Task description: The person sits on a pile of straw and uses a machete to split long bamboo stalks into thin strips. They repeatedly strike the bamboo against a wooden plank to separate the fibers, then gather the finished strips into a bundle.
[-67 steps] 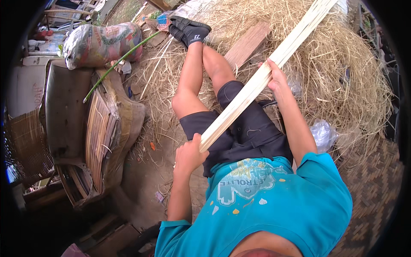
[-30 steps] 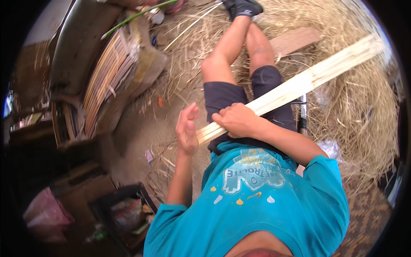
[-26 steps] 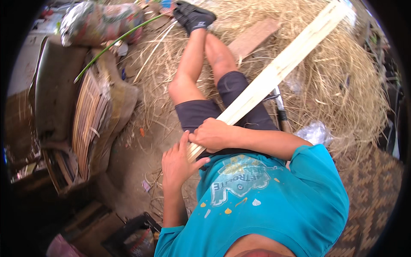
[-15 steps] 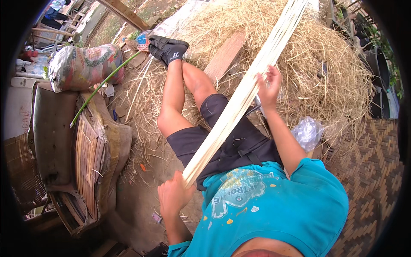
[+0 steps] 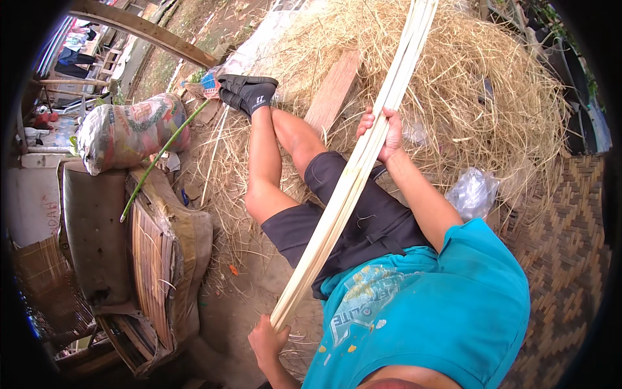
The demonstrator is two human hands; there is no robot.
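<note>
A long bundle of pale, thin split-bamboo strips (image 5: 352, 178) slants across my lap, from the lower middle up past the top edge. Its lower end sits in my left hand (image 5: 267, 340), whose fingers are closed around it. Farther up, my right hand (image 5: 383, 135) grips the bundle, with the thumb on one side and fingertips showing on the other. The strips lie close together and spread a little toward the far end. Beneath them are my dark shorts (image 5: 372, 223) and my outstretched, crossed legs.
A big heap of straw-like shavings (image 5: 479, 97) lies ahead and right, with a wooden plank (image 5: 334, 91) beside it. Leftward are a stuffed sack (image 5: 133, 133), a green stalk (image 5: 162, 155) and a worn, broken seat (image 5: 97, 227). A clear plastic bag (image 5: 473, 193) and woven matting (image 5: 564, 272) are at right.
My right hand, earlier loose with its fingers raised beside the bundle, is now closed around it. The bundle's lower end and my left hand have shifted lower in view; the whole view has tilted slightly.
</note>
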